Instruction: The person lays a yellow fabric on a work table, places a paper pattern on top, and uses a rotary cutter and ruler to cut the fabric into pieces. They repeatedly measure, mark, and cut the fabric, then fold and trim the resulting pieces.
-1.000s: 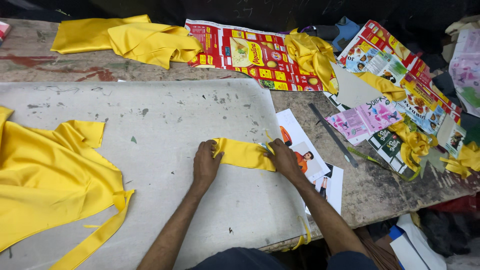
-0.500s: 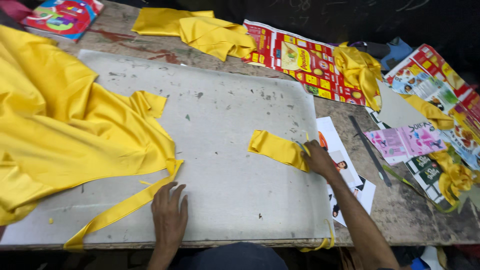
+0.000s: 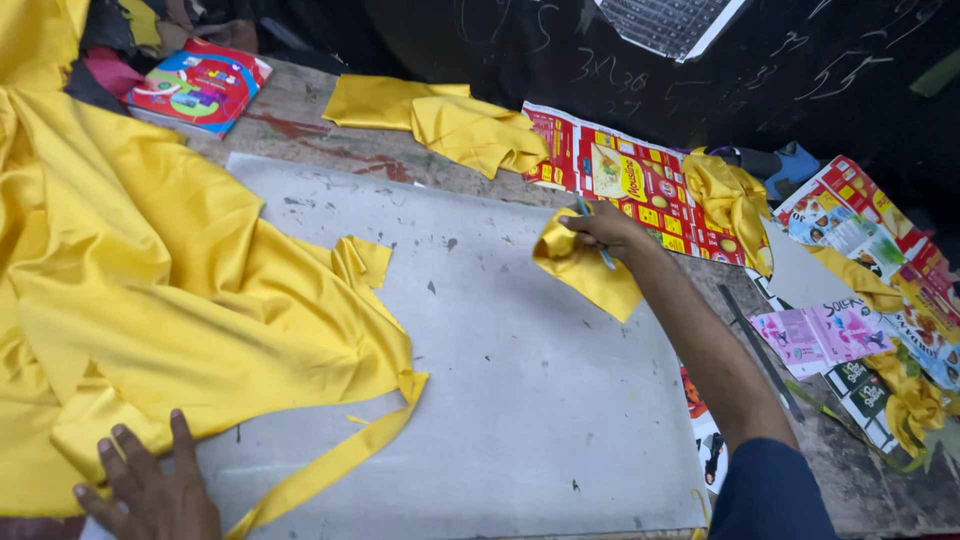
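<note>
**Yellow scrap lifted, big cloth pinned**

While the right hand (image 3: 607, 228) sits mid-frame, fingers closed around a small yellow fabric piece (image 3: 585, 270) lifted off the grey board (image 3: 520, 400), a thin blue tool pokes out of the same grip. Left hand (image 3: 150, 490), lower left, lies flat and spread on the big yellow cloth (image 3: 150, 300), probably so it doesn't slide. Count-wise: two folded yellow piles (image 3: 440, 115) up top, one yellow bundle (image 3: 735, 200) on the printed sheets (image 3: 640, 175).

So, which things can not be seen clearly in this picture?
- Left hand, head view: its wrist is cut off by the bottom edge.
- Thin bluish tool in the right hand: mostly hidden by the fingers, kind unclear.
- Yellow cloth: runs past the left edge.
</note>
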